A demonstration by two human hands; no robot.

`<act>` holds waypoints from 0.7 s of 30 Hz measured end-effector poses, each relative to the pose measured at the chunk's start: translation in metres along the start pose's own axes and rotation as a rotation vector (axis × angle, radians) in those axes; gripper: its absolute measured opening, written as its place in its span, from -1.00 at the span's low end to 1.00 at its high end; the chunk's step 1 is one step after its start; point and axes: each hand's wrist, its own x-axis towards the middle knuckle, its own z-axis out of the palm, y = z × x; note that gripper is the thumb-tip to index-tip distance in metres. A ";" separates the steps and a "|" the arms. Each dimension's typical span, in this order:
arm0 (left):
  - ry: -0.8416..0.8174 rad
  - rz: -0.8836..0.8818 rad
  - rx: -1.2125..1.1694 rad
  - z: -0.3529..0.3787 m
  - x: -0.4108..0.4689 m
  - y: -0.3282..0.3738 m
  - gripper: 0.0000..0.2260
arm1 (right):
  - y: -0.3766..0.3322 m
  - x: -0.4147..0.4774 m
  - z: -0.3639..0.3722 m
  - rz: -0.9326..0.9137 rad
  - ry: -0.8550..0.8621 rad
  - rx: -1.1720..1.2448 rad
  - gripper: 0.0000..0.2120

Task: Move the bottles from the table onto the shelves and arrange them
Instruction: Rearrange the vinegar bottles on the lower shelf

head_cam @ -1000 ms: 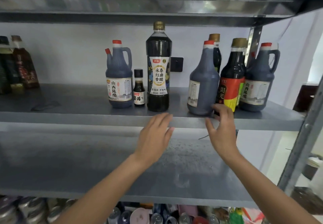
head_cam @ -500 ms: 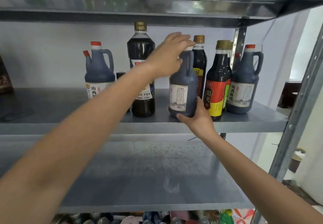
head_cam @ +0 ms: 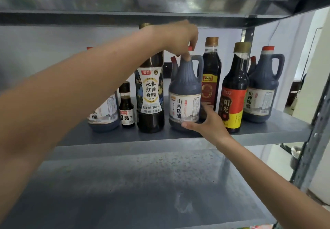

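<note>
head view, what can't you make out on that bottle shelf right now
All in the head view:
- Left jug: mostly hidden behind the left forearm.
- Middle jug: cap mostly covered by the left hand.
- Dark bottle: base hidden by the middle jug and the right hand.
- Small print on the labels: too small to read.
- Colourful items: cut off by the bottom edge.

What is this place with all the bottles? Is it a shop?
Probably a storeroom or pantry, maybe a small shop: plain grey metal shelves, a row of dark vinegar and sauce bottles, with a grey jug held among them.
</note>
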 end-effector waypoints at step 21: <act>-0.161 0.015 -0.148 -0.009 0.013 -0.019 -0.77 | 0.014 -0.007 0.013 -0.143 0.089 -0.177 -0.19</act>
